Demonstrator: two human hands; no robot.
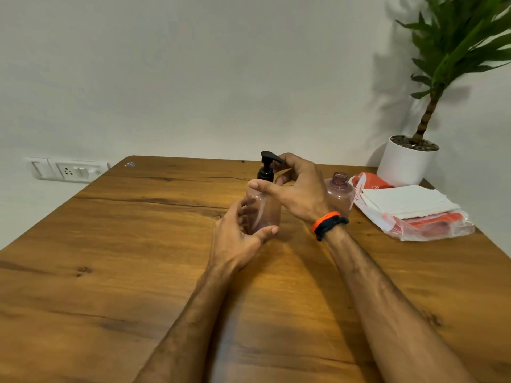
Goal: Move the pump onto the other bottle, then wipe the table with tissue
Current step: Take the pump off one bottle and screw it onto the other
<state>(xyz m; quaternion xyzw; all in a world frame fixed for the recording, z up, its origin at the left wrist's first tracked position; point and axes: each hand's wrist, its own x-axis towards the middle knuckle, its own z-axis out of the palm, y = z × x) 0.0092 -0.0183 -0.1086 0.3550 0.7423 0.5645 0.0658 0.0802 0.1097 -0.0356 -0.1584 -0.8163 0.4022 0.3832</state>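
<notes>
A clear pinkish bottle stands upright at the middle of the wooden table, with a black pump on its neck. My left hand curls round the bottle's lower body, thumb in front and fingers behind. From the right, my right hand reaches to the pump. Its fingers curl at the nozzle and collar, and its thumb lies across the bottle's shoulder. A second, similar bottle with an open neck stands just behind my right wrist. A stack of white tissues lies to the right.
The tissues rest on a red and clear plastic bag near the table's right edge. A white pot with a green plant stands at the back right corner. A wall socket sits at the left, beyond the table.
</notes>
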